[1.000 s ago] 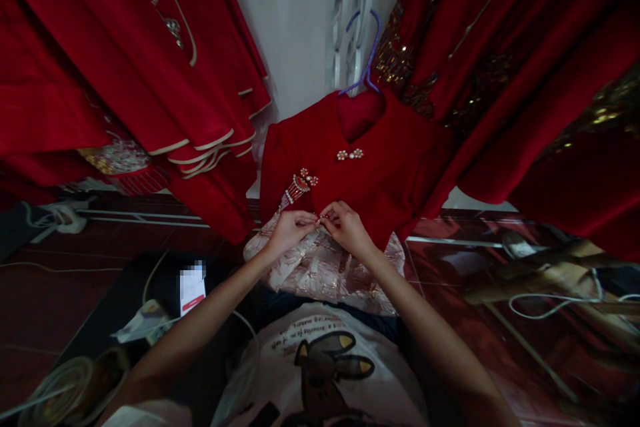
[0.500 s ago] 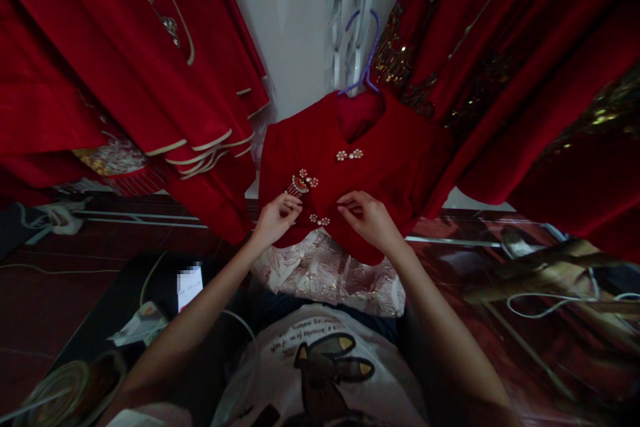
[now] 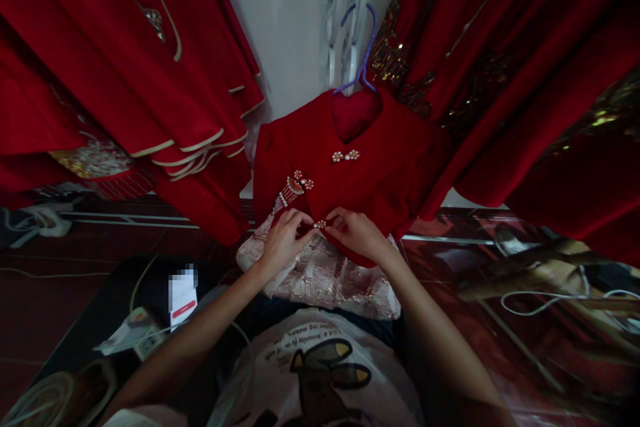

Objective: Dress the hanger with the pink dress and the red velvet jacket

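Observation:
A red jacket (image 3: 370,193) hangs on a purple hanger (image 3: 364,67) in front of me. Pearl-and-gold flower fasteners run down its front, among them an upper one (image 3: 346,155). At the left side hangs a fan-shaped beaded tassel brooch (image 3: 293,188). My left hand (image 3: 286,240) pinches the left end of the lowest flower fastener (image 3: 320,224) near the hem. From the other side, my right hand (image 3: 356,235) has thumb and finger closed at the fastener's right end. Pale pink brocade cloth (image 3: 325,273) lies beneath the hem, over my lap.
Red garments with light trim (image 3: 165,100) hang to the left, and gold-sequined red garments (image 3: 500,80) to the right. A lit phone (image 3: 183,297) rests on a dark surface (image 3: 115,293) at left. Wooden pieces (image 3: 540,267) and a white cable (image 3: 540,310) are at right.
Both hands have come together at the lowest fastener, where they were apart before. The left side of the jacket's hem has been drawn up, uncovering more of the pink brocade.

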The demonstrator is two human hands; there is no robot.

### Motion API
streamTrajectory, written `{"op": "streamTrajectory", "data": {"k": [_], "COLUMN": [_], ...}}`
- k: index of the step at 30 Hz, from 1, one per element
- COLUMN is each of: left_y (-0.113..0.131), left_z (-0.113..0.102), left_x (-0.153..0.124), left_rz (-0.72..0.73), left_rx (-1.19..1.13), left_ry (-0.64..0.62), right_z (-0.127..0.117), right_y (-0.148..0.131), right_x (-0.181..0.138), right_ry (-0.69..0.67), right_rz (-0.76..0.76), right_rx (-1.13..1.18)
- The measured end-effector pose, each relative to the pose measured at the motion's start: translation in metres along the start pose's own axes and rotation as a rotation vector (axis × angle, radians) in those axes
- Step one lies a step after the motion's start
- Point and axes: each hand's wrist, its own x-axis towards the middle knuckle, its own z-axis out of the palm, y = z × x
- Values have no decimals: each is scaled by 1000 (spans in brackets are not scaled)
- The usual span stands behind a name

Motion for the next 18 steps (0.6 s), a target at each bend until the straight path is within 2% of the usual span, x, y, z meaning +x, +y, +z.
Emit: {"op": "streamTrajectory", "data": {"k": [7, 10, 15, 18], "left_y": [-1, 2, 3, 1], "left_z": [7, 4, -2, 0], "left_x": [-3, -2, 4, 4], "left_rz": [-42, -29, -41, -44], "left_rx": [-232, -245, -274, -244], "left_ry": [49, 58, -44, -15], "right_z": [14, 10, 2, 1], "right_y": [7, 7, 8, 6], "right_x": [8, 7, 4, 4], "right_ry": [30, 22, -5, 0], "right_rz": [-23, -34, -57, -50], "right_rx": [64, 82, 113, 85]}}
